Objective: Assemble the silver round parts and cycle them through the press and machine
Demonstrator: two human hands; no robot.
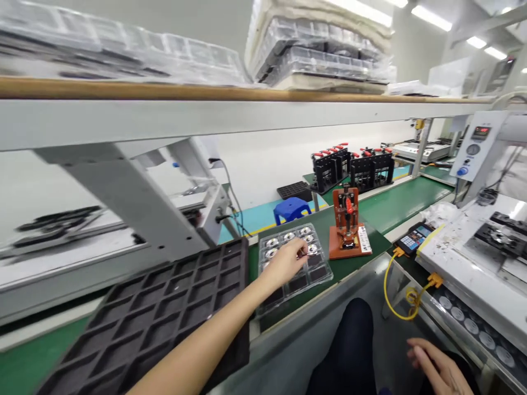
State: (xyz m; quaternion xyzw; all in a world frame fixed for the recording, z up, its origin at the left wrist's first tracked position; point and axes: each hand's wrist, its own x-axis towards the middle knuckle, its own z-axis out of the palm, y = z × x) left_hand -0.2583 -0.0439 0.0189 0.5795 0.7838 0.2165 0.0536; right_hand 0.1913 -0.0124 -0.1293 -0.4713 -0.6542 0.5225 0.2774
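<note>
Fingers of my left hand (288,262) are pinched together over the clear blister tray (294,263), closing on what looks like one small round metal part (312,249) near the tray's far right pockets; the part itself is mostly hidden by my fingertips, so I cannot confirm a firm grip. The tray lies directly under and just beyond that hand, its long axis running away from me and slightly right, with several more round parts seated in the far rows and the near pockets looking dark. My right hand (436,367) rests low by my lap, fingers loosely apart and holding nothing, well apart from the tray; the left is plainly the nearer hand.

Just right of the tray stands an orange toggle press (348,225) on its base. A black compartment tray (164,312) lies to the left, under my forearm. The desk (395,208) has a green mat. A yellow cable (395,296) loops off the front edge near a small keypad (414,237). Overhead, a shelf (206,93) carries stacked clear trays. A blue stool (291,209) stands behind, and the room is brightly lit.
</note>
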